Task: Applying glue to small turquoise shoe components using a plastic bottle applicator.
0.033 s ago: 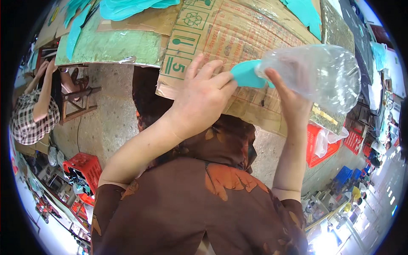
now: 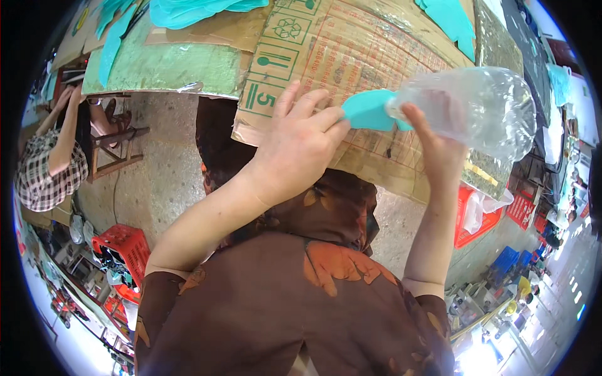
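Note:
On the cardboard, a thin teal cut-out piece (image 2: pixel 370 110) lies with its left end under the fingertips of my left hand (image 2: pixel 301 143). The index finger bends down to that end, while the other fingers spread on the cardboard; my thumb is hidden. My right hand (image 2: pixel 442 153) grips a clear plastic bottle (image 2: pixel 486 109), tilted on its side with its narrow neck pointing left. The neck is over the right end of the teal piece; whether they touch, I cannot tell. What the bottle holds cannot be made out.
Printed cardboard (image 2: pixel 351 47) covers the worktable. More teal pieces are piled (image 2: pixel 194 11) at the far left, with others (image 2: pixel 451 25) at the far right. Red crates (image 2: pixel 122 247) stand on the floor to either side. A person in a checked shirt (image 2: pixel 53 169) sits at the left.
My right hand and the bottle have shifted slightly right, uncovering more of the teal piece. My left hand stays almost where it was.

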